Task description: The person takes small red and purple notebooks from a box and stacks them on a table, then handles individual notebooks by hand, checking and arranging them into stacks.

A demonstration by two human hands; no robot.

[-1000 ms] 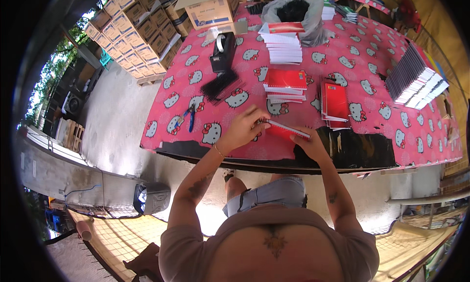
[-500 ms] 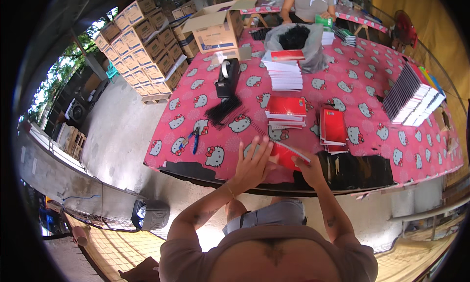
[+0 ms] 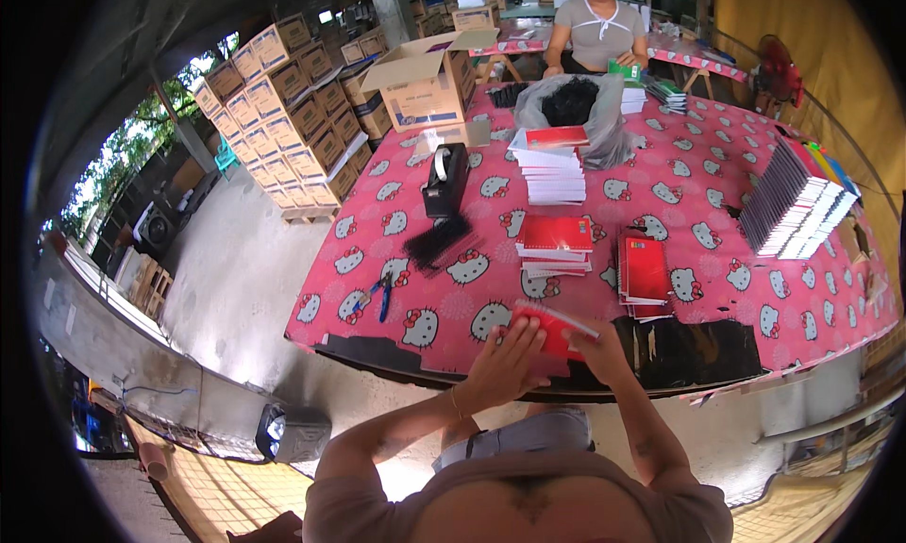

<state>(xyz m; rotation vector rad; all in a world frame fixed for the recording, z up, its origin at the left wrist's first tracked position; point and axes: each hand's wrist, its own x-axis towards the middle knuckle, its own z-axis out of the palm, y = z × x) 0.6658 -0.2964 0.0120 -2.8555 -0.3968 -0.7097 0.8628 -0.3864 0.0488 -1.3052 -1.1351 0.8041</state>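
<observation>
Both of my hands hold one red-covered notebook [image 3: 557, 331] at the near edge of the table. My left hand [image 3: 505, 362] lies flat against its left side with the fingers spread. My right hand [image 3: 602, 347] grips its right edge, and the white page block shows along the top. Just beyond on the pink patterned tablecloth [image 3: 717, 199] lie two piles of the same red notebooks, one in the middle [image 3: 555, 244] and one to the right [image 3: 645, 271].
A black tape dispenser [image 3: 445, 180], a bundle of black strips [image 3: 439, 241] and blue-handled pliers [image 3: 382, 293] lie left. White booklets [image 3: 549, 170], a grey bag [image 3: 576, 104] and a fanned row of books [image 3: 793, 203] sit farther out. Stacked cartons [image 3: 283, 100] stand left. A person [image 3: 599, 29] sits beyond.
My hands and the red notebook have stayed at the near table edge. The view has tilted up and now takes in more of the far table and the seated person.
</observation>
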